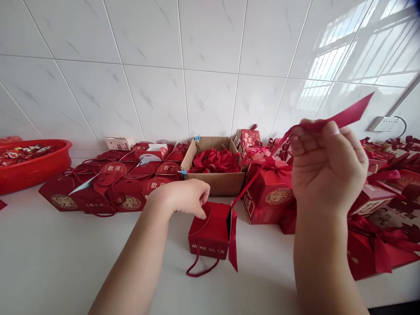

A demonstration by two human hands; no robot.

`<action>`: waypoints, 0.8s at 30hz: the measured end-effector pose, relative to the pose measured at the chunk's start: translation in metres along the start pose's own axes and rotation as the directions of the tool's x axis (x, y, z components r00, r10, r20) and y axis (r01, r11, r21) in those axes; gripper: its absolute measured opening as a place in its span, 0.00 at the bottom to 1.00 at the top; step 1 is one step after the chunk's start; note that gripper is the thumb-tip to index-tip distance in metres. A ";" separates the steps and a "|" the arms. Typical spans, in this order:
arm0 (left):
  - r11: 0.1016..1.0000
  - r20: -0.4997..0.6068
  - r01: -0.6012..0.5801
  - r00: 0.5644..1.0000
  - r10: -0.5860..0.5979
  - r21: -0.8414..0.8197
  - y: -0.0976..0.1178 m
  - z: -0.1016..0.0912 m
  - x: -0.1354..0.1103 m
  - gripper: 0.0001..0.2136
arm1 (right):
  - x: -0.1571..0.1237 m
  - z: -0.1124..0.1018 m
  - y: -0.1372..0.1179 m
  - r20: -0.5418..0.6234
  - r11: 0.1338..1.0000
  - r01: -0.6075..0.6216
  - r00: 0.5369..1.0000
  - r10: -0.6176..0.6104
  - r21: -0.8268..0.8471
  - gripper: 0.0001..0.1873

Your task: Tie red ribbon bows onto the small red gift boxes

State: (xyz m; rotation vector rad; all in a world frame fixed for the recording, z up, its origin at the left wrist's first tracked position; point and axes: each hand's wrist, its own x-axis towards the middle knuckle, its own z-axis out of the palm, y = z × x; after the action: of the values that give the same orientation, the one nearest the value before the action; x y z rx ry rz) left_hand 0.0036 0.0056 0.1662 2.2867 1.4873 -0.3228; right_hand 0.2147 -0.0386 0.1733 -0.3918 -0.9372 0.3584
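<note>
A small red gift box [206,227] with a twisted cord handle [203,274] lies on the counter in front of me. My left hand [187,197] is closed at its upper left edge, thumb on the top panel and the other fingers partly hidden. Raised at the right, my right hand [328,166] pinches a red satin ribbon [352,111] between thumb and fingers. The ribbon slants down to the box's right side, where another length of it hangs past the dark side opening.
Behind the box stands an open cardboard carton [216,183] of red ribbons with blue clips. Red gift boxes [127,192] crowd the left; bow-tied boxes [271,192] fill the right. A red basin [39,164] of wrapped sweets is far left, before the tiled wall [210,43].
</note>
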 end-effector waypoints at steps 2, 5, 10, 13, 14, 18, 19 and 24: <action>1.000 0.003 -0.020 1.000 0.020 -0.007 0.001 0.000 0.000 0.12 | 0.000 0.001 0.000 -0.037 1.000 0.016 0.999 -0.015 0.008 0.08; 0.998 0.014 -0.054 0.998 0.054 -0.022 0.005 0.002 -0.001 0.20 | -0.001 0.001 0.003 -0.036 1.000 0.026 0.999 -0.026 -0.009 0.08; 1.000 0.012 -0.009 1.000 0.010 -0.011 0.003 0.004 -0.001 0.12 | -0.002 0.000 0.006 0.023 0.996 0.046 0.999 -0.045 -0.076 0.08; 0.995 -0.028 -0.045 0.999 0.043 -0.093 -0.010 0.000 0.001 0.15 | -0.003 0.000 0.005 0.100 0.996 -0.063 0.993 0.069 -0.057 0.08; 0.991 -0.033 -0.043 0.999 0.039 -0.123 -0.015 -0.001 0.003 0.16 | -0.004 0.001 0.006 0.152 0.989 -0.131 0.978 0.140 -0.069 0.08; 0.980 0.003 -0.010 1.000 0.011 -0.197 -0.034 -0.005 0.010 0.14 | -0.011 0.006 0.017 0.406 0.835 -0.383 0.743 0.533 -0.395 0.12; 0.978 0.023 -0.007 1.000 0.012 -0.210 -0.037 -0.005 0.011 0.12 | -0.014 0.008 0.023 0.445 0.763 -0.410 0.634 0.632 -0.499 0.13; 0.958 0.081 -0.007 0.996 0.031 -0.285 -0.041 -0.004 0.014 0.10 | -0.034 0.017 0.053 0.506 0.506 -0.338 0.095 0.857 -0.793 0.13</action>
State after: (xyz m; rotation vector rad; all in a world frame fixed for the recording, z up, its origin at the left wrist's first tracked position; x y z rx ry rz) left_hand -0.0286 0.0336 0.1564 2.0327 1.3711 -0.1832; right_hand 0.1751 -0.0048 0.1331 -1.2220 -1.9585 1.2877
